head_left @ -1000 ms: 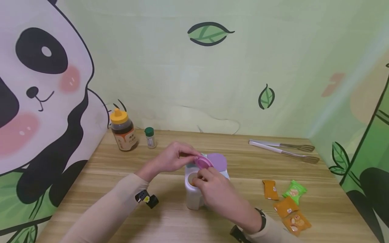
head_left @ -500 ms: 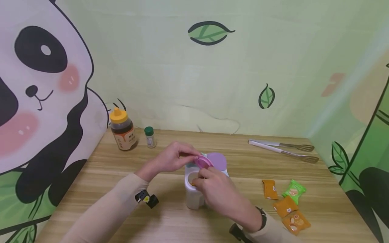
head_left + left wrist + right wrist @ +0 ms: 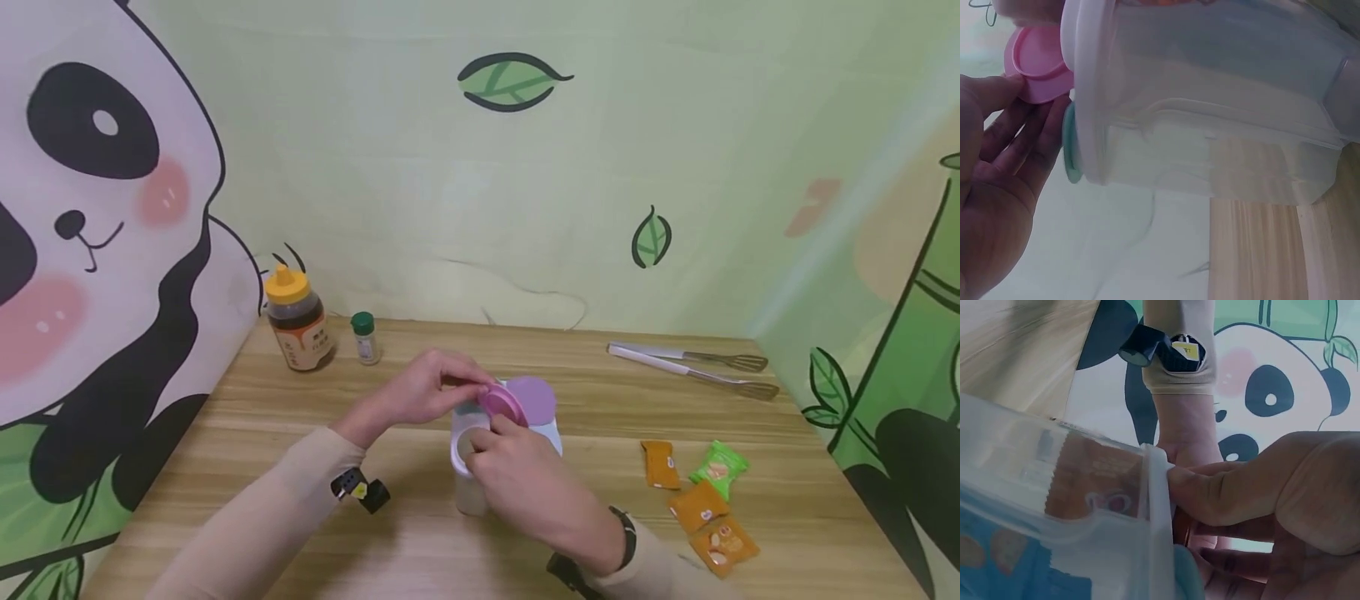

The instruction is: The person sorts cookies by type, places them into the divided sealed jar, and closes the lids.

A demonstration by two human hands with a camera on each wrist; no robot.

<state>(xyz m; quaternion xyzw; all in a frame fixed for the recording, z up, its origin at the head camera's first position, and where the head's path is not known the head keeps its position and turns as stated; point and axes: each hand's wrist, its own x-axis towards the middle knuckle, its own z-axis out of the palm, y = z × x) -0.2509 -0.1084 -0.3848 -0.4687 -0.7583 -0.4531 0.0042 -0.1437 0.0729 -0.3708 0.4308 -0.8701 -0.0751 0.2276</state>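
A clear plastic storage box (image 3: 469, 497) with a white top stands on the table. My left hand (image 3: 438, 390) pinches its raised pink lid (image 3: 1038, 65) between thumb and fingers. Next to that are a purple lid (image 3: 534, 400) and a teal lid (image 3: 1070, 144). My right hand (image 3: 528, 479) is at the round opening, its fingertips right at the rim. Through the wall in the right wrist view, an orange snack packet (image 3: 1088, 478) hangs just inside, its upper end at my curled fingers. A blue packet (image 3: 1004, 565) lies deeper in the box.
Several orange packets (image 3: 660, 464) and a green packet (image 3: 718, 468) lie to the right. Metal tongs (image 3: 686, 362) with white handles lie at the back right. A yellow-capped syrup bottle (image 3: 300, 329) and a green-capped shaker (image 3: 365, 339) stand at the back left.
My right hand has shifted slightly left and down at the opening, and the orange edge seen by its fingertips is now hidden in the head view. The left hand keeps holding the pink lid.
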